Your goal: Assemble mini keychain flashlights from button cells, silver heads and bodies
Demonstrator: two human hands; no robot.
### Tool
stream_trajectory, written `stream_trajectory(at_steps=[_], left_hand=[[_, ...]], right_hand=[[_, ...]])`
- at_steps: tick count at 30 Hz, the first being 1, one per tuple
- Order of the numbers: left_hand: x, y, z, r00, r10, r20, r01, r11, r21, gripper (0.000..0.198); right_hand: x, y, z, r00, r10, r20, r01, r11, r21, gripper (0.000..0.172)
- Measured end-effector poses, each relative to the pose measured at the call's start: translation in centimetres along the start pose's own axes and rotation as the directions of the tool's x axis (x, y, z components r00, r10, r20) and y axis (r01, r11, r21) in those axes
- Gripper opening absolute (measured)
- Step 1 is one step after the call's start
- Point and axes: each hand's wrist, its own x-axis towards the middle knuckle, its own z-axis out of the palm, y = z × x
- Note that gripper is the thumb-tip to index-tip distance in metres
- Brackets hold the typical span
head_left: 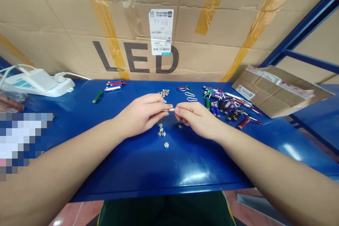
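Observation:
My left hand (139,114) and my right hand (197,120) meet above the blue table top (169,166), pinching a small silver metal cylinder (171,110) between their fingertips. It looks like part of a mini flashlight. Just beyond my left fingers lies a heap of small button cells (163,93). Below my hands sit a few small metal caps or screws (160,130), with a single one (166,144) nearer me and a dark one (180,126) by my right hand. Several finished keychain flashlights (225,105) lie in a pile to the right.
Loose flashlight bodies (114,85) and a green one (97,96) lie at the back left, near small carabiner clips (189,94). A white power strip (39,83) sits at the far left. A large cardboard carton (169,14) stands behind the table, and a flattened parcel (275,91) lies at the right.

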Motion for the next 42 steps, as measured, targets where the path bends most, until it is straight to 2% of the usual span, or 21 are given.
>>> stream_trajectory(at_steps=[2,4,5,6,8,10,12,14,16,18,22,25,28,30,32,35,38,40,42], left_hand=[[-0.1,0.0,0.0,0.999,0.045,-0.006,-0.045,0.996,0.076,0.024],[-0.1,0.0,0.0,0.999,0.052,-0.003,-0.051,0.99,0.135,0.025],[0.0,0.1,0.0,0.999,0.04,0.008,-0.041,0.989,0.142,0.025],[0.0,0.1,0.0,1.0,0.019,0.024,-0.022,0.991,0.131,0.025],[0.1,0.2,0.0,0.997,-0.042,0.072,0.037,0.997,0.064,0.025],[0.1,0.2,0.0,0.986,-0.104,0.132,0.108,0.994,-0.028,0.025],[0.1,0.2,0.0,0.975,-0.144,0.171,0.164,0.981,-0.107,0.025],[0.1,0.1,0.0,0.969,-0.171,0.179,0.2,0.966,-0.162,0.025],[0.0,0.0,0.0,0.967,-0.19,0.171,0.221,0.956,-0.193,0.023],[0.0,0.0,-0.1,0.968,-0.19,0.166,0.223,0.952,-0.209,0.022],[0.1,0.3,-0.1,0.974,-0.166,0.154,0.198,0.953,-0.228,0.02],[0.2,0.5,-0.1,0.982,-0.129,0.139,0.159,0.959,-0.236,0.019],[0.2,0.7,-0.1,0.988,-0.099,0.119,0.123,0.968,-0.217,0.02],[0.2,0.7,-0.1,0.988,-0.105,0.113,0.126,0.972,-0.199,0.021],[0.2,0.7,-0.1,0.981,-0.144,0.131,0.166,0.97,-0.176,0.023],[0.1,0.2,-0.3,0.949,-0.262,0.173,0.285,0.95,-0.127,0.023],[-0.3,-0.9,-0.3,0.884,-0.444,0.147,0.462,0.877,-0.129,0.019],[-0.7,-1.7,-0.1,0.839,-0.533,0.106,0.543,0.816,-0.198,0.021],[-1.1,-2.4,0.0,0.816,-0.57,0.098,0.572,0.769,-0.285,0.026]], right_hand=[[0.3,0.1,0.3,0.974,0.193,0.118,-0.221,0.923,0.315,0.033],[0.5,0.2,0.4,0.938,0.27,0.216,-0.34,0.833,0.437,0.031],[0.5,0.2,0.4,0.938,0.272,0.213,-0.338,0.849,0.405,0.031],[0.5,0.2,0.2,0.953,0.25,0.169,-0.292,0.903,0.314,0.032],[0.4,0.2,-0.1,0.993,0.112,0.03,-0.112,0.994,-0.006,0.033],[0.1,0.1,-0.5,0.997,-0.078,-0.019,0.068,0.947,-0.314,0.031],[-0.2,0.1,-0.7,0.982,-0.184,0.043,0.183,0.872,-0.454,0.027],[-0.3,0.1,-0.8,0.969,-0.223,0.104,0.245,0.838,-0.487,0.025],[-0.3,0.2,-0.7,0.965,-0.24,0.103,0.259,0.832,-0.491,0.025],[-0.3,0.2,-0.6,0.972,-0.223,0.071,0.23,0.862,-0.451,0.028],[-0.4,0.4,-0.6,0.992,-0.11,0.063,0.124,0.944,-0.306,0.032],[-0.5,0.5,-0.5,0.998,-0.032,0.06,0.044,0.976,-0.213,0.033],[-0.5,0.4,-0.4,0.998,-0.012,0.069,0.02,0.993,-0.119,0.036],[-0.3,0.2,-0.7,0.997,-0.027,0.069,0.035,0.993,-0.114,0.038],[-0.1,0.2,-1.5,0.998,-0.044,0.043,0.051,0.978,-0.203,0.039],[0.3,1.3,-4.0,0.995,-0.046,-0.092,-0.006,0.87,-0.493,0.033],[0.8,3.5,-6.7,0.97,0.025,-0.241,-0.2,0.639,-0.743,0.025],[1.2,4.9,-7.9,0.977,-0.005,-0.213,-0.174,0.56,-0.81,0.03],[1.7,5.8,-8.3,0.989,-0.024,-0.148,-0.113,0.532,-0.839,0.034]])
